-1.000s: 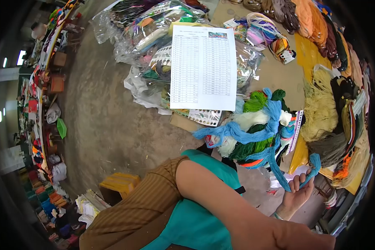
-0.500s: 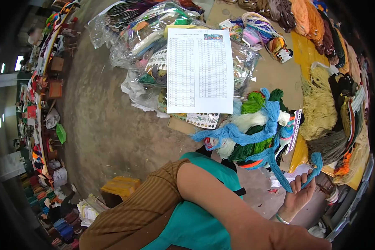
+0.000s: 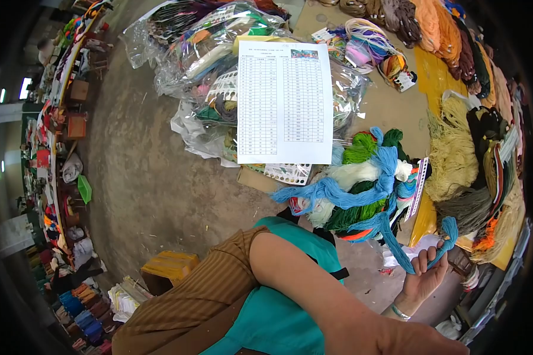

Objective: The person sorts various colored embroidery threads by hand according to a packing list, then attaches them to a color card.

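My right hand [image 3: 427, 269] is closed round a looped end of a blue yarn skein [image 3: 400, 251], with a bracelet on the wrist. That strand runs up to a bundle of yarn skeins in green [image 3: 361, 204], white and blue, tied round with blue yarn [image 3: 386, 165]. A strip card with holes [image 3: 417, 188] lies along the bundle's right side. My left arm crosses in front of the teal apron [image 3: 278, 313]. The left hand [image 3: 397, 338] is at the bottom edge, below the right wrist, and its fingers do not show.
A printed sheet [image 3: 281, 151] lies on clear plastic bags of yarn [image 3: 210, 50] beyond the bundle. Cream yarn [image 3: 453, 148], orange yarn [image 3: 441, 32] and other skeins line the right side. A yellow crate [image 3: 170, 263] stands on the floor; a person [image 3: 45, 52] is far left.
The view has shifted very slightly. My right hand keeps its hold on the blue yarn, and the left arm stays across the apron.
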`<action>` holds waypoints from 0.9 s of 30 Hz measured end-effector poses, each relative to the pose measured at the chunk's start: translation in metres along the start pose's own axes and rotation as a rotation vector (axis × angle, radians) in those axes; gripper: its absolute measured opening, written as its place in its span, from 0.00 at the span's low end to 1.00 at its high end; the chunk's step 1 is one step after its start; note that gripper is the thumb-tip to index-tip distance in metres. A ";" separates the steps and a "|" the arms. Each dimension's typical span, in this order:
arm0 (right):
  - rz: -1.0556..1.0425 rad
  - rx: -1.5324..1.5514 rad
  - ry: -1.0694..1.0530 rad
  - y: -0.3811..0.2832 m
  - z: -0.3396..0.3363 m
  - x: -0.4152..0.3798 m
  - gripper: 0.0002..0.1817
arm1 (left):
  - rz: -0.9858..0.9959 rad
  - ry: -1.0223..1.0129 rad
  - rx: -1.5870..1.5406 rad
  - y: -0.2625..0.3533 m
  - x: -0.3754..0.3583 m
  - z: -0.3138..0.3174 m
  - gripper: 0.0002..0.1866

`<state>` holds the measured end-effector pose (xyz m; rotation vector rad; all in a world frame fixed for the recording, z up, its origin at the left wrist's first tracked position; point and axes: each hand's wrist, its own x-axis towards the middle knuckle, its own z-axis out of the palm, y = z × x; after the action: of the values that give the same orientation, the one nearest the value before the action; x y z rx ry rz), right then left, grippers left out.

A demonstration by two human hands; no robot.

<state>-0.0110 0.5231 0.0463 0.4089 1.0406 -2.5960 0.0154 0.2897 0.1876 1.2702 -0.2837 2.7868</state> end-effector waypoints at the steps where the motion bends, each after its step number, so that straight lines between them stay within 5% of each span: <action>1: 0.000 0.009 0.003 0.001 0.001 0.000 0.17 | -0.001 0.000 -0.004 0.002 0.000 0.001 0.20; 27: 0.028 0.003 -0.011 0.014 0.008 0.005 0.17 | -0.021 0.021 -0.105 0.032 0.001 0.009 0.19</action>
<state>-0.0116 0.5069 0.0413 0.4060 1.0204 -2.5725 0.0176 0.2569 0.1899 1.2123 -0.4077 2.7267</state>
